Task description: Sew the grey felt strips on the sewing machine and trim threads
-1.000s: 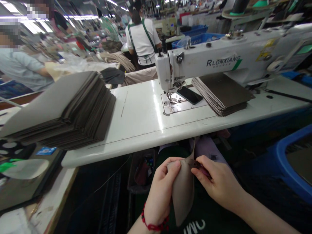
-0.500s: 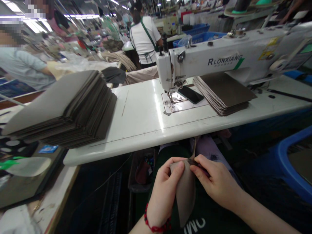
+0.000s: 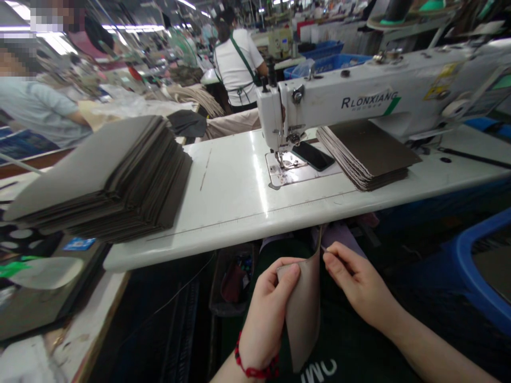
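Note:
My left hand (image 3: pixel 273 298) pinches a grey-brown fabric panel (image 3: pixel 304 314) between thumb and fingers. The panel hangs bent over my lap, below the table edge, with a stitched line along its top edge. My right hand (image 3: pixel 355 282) is closed just right of the panel's upper corner. A small tip pokes out from its fingers near the fabric edge; what it belongs to is mostly hidden. Beyond the table edge stands a white sewing machine (image 3: pixel 339 101), its needle area over the metal plate (image 3: pixel 275 173).
A tall stack of grey-brown panels (image 3: pixel 120 170) covers the table's left side. A smaller stack (image 3: pixel 371 154) lies under the machine arm, beside a black phone (image 3: pixel 313 155). A blue tub (image 3: pixel 465 255) stands at right. Co-workers (image 3: pixel 239 66) are farther back.
My right hand has drawn away from the panel's top edge, slightly right and up. The dark slim tool seen in its fingers is now mostly hidden. My left hand keeps its hold.

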Action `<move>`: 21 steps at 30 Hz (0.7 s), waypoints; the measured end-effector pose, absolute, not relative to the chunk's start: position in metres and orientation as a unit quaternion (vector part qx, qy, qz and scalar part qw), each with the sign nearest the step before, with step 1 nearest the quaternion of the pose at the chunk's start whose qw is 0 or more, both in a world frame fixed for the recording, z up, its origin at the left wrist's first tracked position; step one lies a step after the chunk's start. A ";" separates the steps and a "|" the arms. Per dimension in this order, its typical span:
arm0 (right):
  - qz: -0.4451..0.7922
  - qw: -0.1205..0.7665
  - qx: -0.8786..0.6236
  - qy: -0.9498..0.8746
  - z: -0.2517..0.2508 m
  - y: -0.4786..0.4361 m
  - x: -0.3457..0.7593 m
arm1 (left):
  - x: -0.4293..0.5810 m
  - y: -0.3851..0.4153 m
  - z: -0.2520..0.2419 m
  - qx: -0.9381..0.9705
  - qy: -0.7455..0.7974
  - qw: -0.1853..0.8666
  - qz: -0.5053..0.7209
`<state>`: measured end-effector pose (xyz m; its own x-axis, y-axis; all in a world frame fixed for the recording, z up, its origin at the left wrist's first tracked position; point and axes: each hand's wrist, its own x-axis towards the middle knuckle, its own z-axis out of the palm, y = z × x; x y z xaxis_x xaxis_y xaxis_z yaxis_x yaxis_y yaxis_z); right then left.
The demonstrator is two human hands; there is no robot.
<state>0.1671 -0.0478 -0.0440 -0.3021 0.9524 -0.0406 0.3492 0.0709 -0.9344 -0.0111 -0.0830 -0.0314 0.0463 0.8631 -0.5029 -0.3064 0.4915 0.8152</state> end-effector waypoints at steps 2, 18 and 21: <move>0.419 0.331 -0.521 -0.665 -0.043 -0.033 0.171 | -0.014 -0.083 -0.032 0.227 0.528 0.686 0.445; -0.091 0.167 -0.456 -0.869 -0.053 0.119 0.098 | -0.076 -0.111 -0.030 0.348 0.479 0.704 0.393; 0.180 0.212 -0.326 -0.904 -0.044 0.072 0.041 | -0.091 -0.115 -0.016 0.491 0.378 0.714 0.328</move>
